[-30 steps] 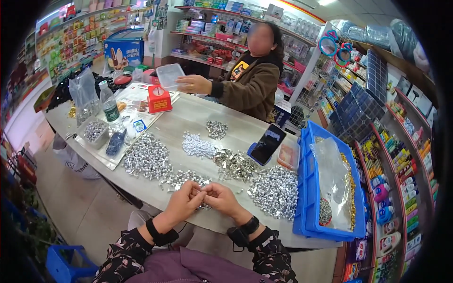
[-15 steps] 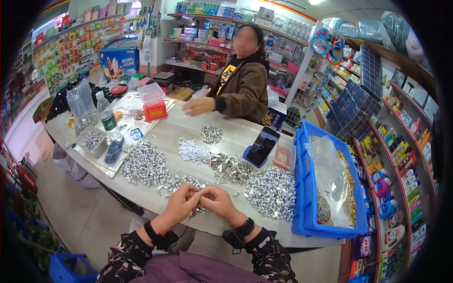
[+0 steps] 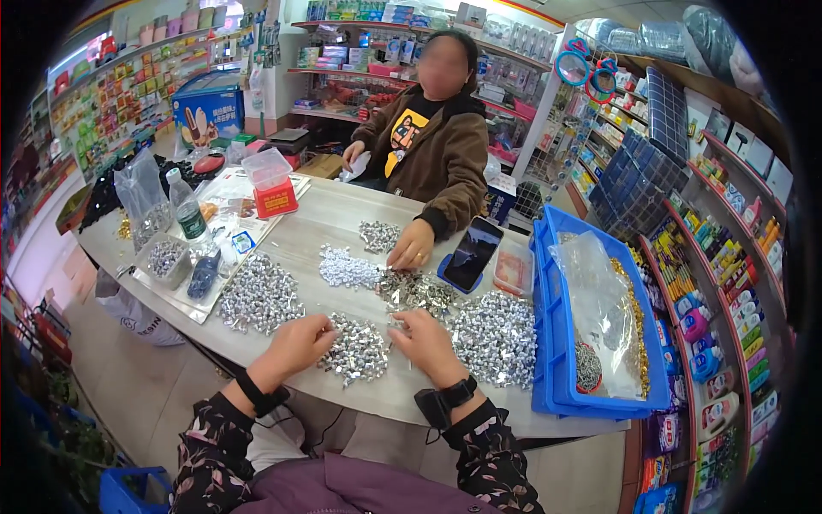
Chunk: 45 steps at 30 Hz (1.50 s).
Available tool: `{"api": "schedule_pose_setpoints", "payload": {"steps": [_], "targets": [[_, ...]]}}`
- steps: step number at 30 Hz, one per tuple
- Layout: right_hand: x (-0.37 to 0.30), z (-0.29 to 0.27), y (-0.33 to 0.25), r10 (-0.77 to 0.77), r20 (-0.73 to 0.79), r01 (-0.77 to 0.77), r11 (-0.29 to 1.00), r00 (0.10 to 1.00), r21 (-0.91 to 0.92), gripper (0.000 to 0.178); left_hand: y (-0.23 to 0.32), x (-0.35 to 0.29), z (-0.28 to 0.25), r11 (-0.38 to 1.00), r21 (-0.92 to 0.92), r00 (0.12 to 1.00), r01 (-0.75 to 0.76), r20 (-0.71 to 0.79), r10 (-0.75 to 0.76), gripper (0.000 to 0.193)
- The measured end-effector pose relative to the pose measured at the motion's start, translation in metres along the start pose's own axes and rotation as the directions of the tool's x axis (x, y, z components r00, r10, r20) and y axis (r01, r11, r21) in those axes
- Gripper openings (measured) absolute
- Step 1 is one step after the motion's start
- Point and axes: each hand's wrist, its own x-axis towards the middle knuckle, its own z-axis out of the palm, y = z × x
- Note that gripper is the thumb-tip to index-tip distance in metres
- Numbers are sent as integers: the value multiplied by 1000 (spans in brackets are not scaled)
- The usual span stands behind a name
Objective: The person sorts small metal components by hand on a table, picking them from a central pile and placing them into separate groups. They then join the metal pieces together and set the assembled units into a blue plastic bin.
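My left hand is closed, its thumb and fingertips together, between a left heap of small silver pieces and a middle heap of similar pieces. Whatever it pinches is too small to make out. My right hand is on the other side of the middle heap, below a pile of shiny metal bits. Its fingertips are drawn together near that pile's lower edge, and their contents cannot be made out. White beads lie beyond. Another person's hand touches the far side of the metal bits.
A silver heap lies right, beside a blue crate holding a plastic bag. A phone leans on a blue stand. A bottle, plastic tub and red box stand left. The person sits opposite.
My hands, together over the middle heap before, have moved apart to either side of it. The other person's outstretched arm has come down to the metal bits.
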Motion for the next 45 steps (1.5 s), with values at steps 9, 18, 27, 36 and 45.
{"api": "schedule_pose_setpoints", "payload": {"steps": [9,18,27,36,45], "targets": [[3,2,1,22,-27,-26,988,999,-154,15,-6,42,-16,992,123,979,3,200,-28,24],[3,4,3,19,-1,-19,991,1000,-129,15,-51,108,20,951,300,996,-76,70,58,21],[3,-5,8,51,67,-39,984,996,-173,15,-50,118,29,928,351,985,-129,151,79,13],[7,4,12,139,-9,-133,961,990,244,18,-49,107,16,910,396,991,-123,98,91,17],[-4,1,-27,-20,360,-301,510,933,806,11,30,21,-8,460,-791,915,402,329,-234,17]]}}
